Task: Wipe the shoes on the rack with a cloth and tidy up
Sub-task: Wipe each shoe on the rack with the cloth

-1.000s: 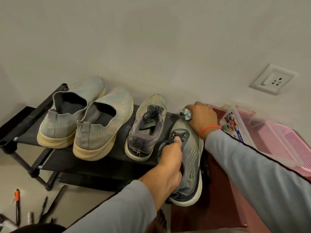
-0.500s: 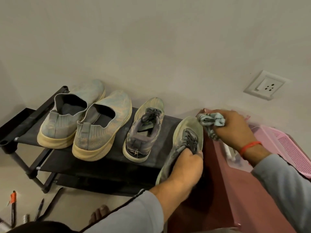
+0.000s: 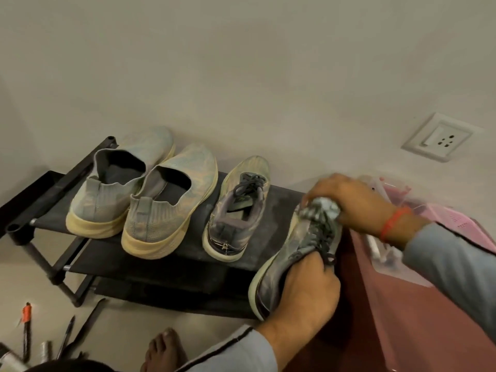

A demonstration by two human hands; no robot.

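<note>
My left hand [image 3: 304, 294] grips a grey lace-up sneaker [image 3: 292, 253] by its heel, tilted up off the right end of the black shoe rack [image 3: 188, 267]. My right hand [image 3: 354, 202] holds a bunched pale blue-grey cloth [image 3: 320, 208] against the sneaker's toe. The matching grey sneaker [image 3: 237, 210] stands on the rack's top shelf. To its left stands a pair of pale knit slip-on shoes [image 3: 150, 189], heels toward me.
A dark red cabinet [image 3: 418, 318] stands right of the rack, with a pink plastic basket [image 3: 461, 221] and clear packets on it. A wall socket [image 3: 442, 136] is above. Pens and tools [image 3: 26, 320] lie on the floor at lower left. A bare foot [image 3: 163, 350] is near the rack.
My left hand has lifted the grey sneaker off the rack and tilted it. My right hand drew back with the cloth, then returned it onto the sneaker's toe.
</note>
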